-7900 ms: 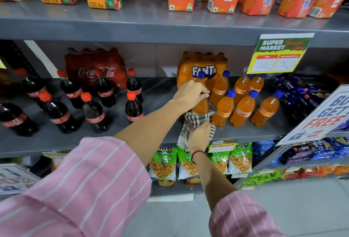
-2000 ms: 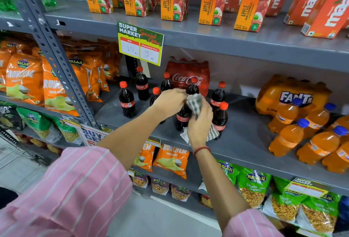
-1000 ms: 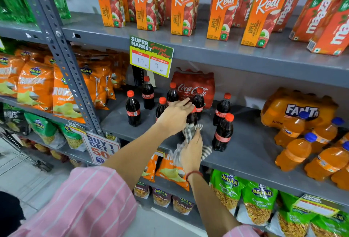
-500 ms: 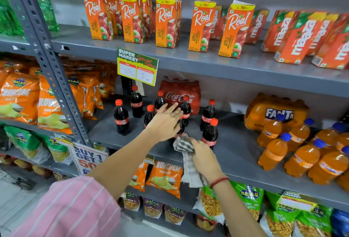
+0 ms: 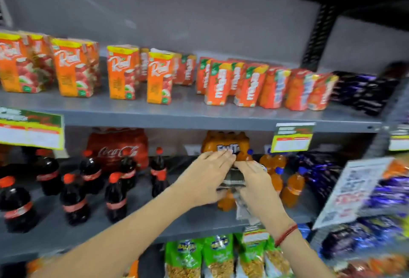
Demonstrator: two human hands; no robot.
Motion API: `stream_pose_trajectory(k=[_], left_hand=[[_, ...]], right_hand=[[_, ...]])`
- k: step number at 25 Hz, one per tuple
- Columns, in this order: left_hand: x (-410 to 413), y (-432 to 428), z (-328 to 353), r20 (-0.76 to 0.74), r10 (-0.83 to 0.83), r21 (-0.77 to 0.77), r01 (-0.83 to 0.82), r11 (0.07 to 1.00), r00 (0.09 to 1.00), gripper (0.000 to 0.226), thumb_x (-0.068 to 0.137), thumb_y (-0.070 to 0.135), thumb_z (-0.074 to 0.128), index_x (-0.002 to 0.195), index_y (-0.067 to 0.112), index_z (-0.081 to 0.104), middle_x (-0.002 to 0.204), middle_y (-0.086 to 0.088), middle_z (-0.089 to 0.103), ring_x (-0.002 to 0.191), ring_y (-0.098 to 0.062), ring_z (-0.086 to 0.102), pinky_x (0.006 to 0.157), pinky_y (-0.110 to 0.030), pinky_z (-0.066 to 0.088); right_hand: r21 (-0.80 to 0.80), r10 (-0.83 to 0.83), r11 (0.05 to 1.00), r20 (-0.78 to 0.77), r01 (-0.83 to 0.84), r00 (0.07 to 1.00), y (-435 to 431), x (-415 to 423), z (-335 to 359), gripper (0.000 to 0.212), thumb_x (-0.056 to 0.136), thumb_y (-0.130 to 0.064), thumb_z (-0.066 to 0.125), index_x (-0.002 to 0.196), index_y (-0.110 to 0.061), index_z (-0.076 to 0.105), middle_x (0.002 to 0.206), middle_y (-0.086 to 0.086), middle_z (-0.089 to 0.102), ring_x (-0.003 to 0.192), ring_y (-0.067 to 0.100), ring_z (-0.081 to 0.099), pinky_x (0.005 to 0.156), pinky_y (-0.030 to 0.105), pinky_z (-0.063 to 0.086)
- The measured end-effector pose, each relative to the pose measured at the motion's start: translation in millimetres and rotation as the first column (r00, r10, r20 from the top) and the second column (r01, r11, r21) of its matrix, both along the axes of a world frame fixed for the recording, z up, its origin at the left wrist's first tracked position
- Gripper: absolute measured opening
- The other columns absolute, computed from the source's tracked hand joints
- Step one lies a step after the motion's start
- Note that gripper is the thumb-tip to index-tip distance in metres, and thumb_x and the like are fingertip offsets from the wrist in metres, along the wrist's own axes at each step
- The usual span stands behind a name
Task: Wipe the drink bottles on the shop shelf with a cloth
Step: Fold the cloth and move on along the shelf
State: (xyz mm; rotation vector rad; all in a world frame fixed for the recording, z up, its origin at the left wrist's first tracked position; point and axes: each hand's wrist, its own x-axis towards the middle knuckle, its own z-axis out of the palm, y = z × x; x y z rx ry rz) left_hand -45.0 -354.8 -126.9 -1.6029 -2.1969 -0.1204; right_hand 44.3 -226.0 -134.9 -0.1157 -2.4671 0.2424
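Grey metal shop shelving [image 5: 199, 118] fills the blurred view in tiers; its top tier carries a long row of orange cardboard juice cartons [image 5: 159, 78], with dark purple snack packets [image 5: 363, 91] at the far right; on the middle tier a red shrink-wrapped cola pack [image 5: 117, 147] stands at the back left behind a group of dark cola bottles with red caps [image 5: 73, 195], and an orange shrink-wrapped soda pack [image 5: 225, 145] stands at the back right beside small orange soda bottles with blue caps [image 5: 292, 187]; green snack bags [image 5: 199, 255] hang on the tier beneath; both bare forearms reach to the middle tier, meeting at one orange bottle [image 5: 225, 200] near its front edge; the left hand [image 5: 205, 180] lies against that bottle's left side, fingers straight and pressed together; the right hand [image 5: 254, 187], a red thread at its wrist, presses a grey checked cloth [image 5: 234, 178] around the bottle's upper part, fingers curved over the cloth, whose tail hangs below the palm.
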Motion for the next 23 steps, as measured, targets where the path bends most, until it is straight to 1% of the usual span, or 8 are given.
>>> stream_pose_trajectory(k=[5, 8, 10, 12, 14, 17, 20, 23], left_hand=[[29, 74, 44, -0.219, -0.089, 0.035, 0.099, 0.994, 0.972, 0.062, 0.09, 0.023, 0.052, 0.144, 0.002, 0.029, 0.151, -0.015, 0.038, 0.142, -0.025, 0.033, 0.122, -0.037, 0.016], [50, 99, 68, -0.287, -0.089, 0.072, 0.114, 0.991, 0.954, 0.056, 0.085, 0.026, 0.059, 0.133, 0.002, 0.045, 0.138, -0.014, 0.055, 0.13, -0.025, 0.049, 0.117, -0.036, 0.028], [63, 111, 85, -0.299, -0.124, 0.094, 0.158, 0.983, 0.946, 0.054, 0.065, 0.037, 0.076, 0.11, 0.009, 0.068, 0.11, -0.005, 0.075, 0.103, -0.014, 0.069, 0.097, -0.025, 0.051], [74, 121, 101, -0.313, -0.132, 0.133, 0.182, 0.974, 0.941, 0.052, 0.047, 0.041, 0.085, 0.09, 0.013, 0.077, 0.088, 0.001, 0.08, 0.083, -0.008, 0.075, 0.079, -0.02, 0.059], [80, 137, 120, -0.318, -0.091, 0.198, 0.16, 0.967, 0.944, 0.052, 0.061, 0.035, 0.081, 0.106, 0.01, 0.073, 0.104, -0.004, 0.077, 0.098, -0.012, 0.073, 0.089, -0.024, 0.056], [79, 179, 139, -0.334, -0.049, 0.228, 0.132, 0.965, 0.941, 0.049, 0.093, 0.009, 0.047, 0.14, -0.002, 0.035, 0.144, -0.02, 0.047, 0.132, -0.03, 0.047, 0.112, -0.039, 0.037], [75, 221, 155, -0.344, -0.024, 0.232, 0.109, 0.967, 0.939, 0.047, 0.094, 0.001, 0.04, 0.139, -0.004, 0.029, 0.143, -0.024, 0.043, 0.131, -0.035, 0.044, 0.111, -0.043, 0.036], [69, 262, 153, -0.328, -0.016, 0.241, 0.1, 0.965, 0.944, 0.044, 0.096, 0.002, 0.034, 0.139, -0.004, 0.027, 0.143, -0.024, 0.042, 0.131, -0.037, 0.043, 0.109, -0.043, 0.039]], right_hand=[[0.175, -0.04, 0.983, -0.065, 0.051, 0.997, 59, 57, 41, 0.053, 0.049, 0.009, 0.076, 0.1, 0.0, 0.064, 0.093, 0.016, 0.07, 0.088, 0.033, 0.067, 0.08, 0.032, 0.049], [0.317, -0.105, 0.938, -0.117, 0.138, 0.988, 88, 87, 67, 0.061, 0.041, 0.012, 0.084, 0.099, 0.0, 0.068, 0.091, 0.013, 0.072, 0.084, 0.026, 0.07, 0.072, 0.034, 0.06], [0.375, -0.143, 0.907, -0.157, 0.193, 0.977, 105, 103, 89, 0.062, 0.038, 0.006, 0.089, 0.097, -0.001, 0.07, 0.09, 0.011, 0.074, 0.08, 0.024, 0.072, 0.067, 0.033, 0.06], [0.415, -0.158, 0.885, -0.156, 0.21, 0.975, 121, 115, 108, 0.063, 0.039, 0.006, 0.09, 0.098, 0.001, 0.07, 0.092, 0.012, 0.075, 0.081, 0.025, 0.073, 0.064, 0.037, 0.061], [0.427, -0.175, 0.879, -0.127, 0.213, 0.976, 140, 121, 127, 0.066, 0.041, 0.015, 0.083, 0.103, 0.002, 0.068, 0.096, 0.014, 0.074, 0.085, 0.028, 0.072, 0.068, 0.042, 0.061], [0.371, -0.238, 0.891, -0.11, 0.262, 0.965, 178, 115, 151, 0.072, 0.048, 0.027, 0.066, 0.114, 0.001, 0.062, 0.11, 0.017, 0.07, 0.101, 0.032, 0.067, 0.087, 0.044, 0.055], [0.331, -0.284, 0.893, -0.109, 0.304, 0.953, 225, 102, 166, 0.068, 0.056, 0.025, 0.06, 0.118, -0.002, 0.059, 0.116, 0.016, 0.068, 0.107, 0.031, 0.063, 0.094, 0.04, 0.049], [0.355, -0.288, 0.882, -0.118, 0.311, 0.95, 265, 85, 169, 0.064, 0.056, 0.024, 0.062, 0.114, -0.004, 0.062, 0.109, 0.015, 0.07, 0.098, 0.031, 0.067, 0.083, 0.038, 0.053]])
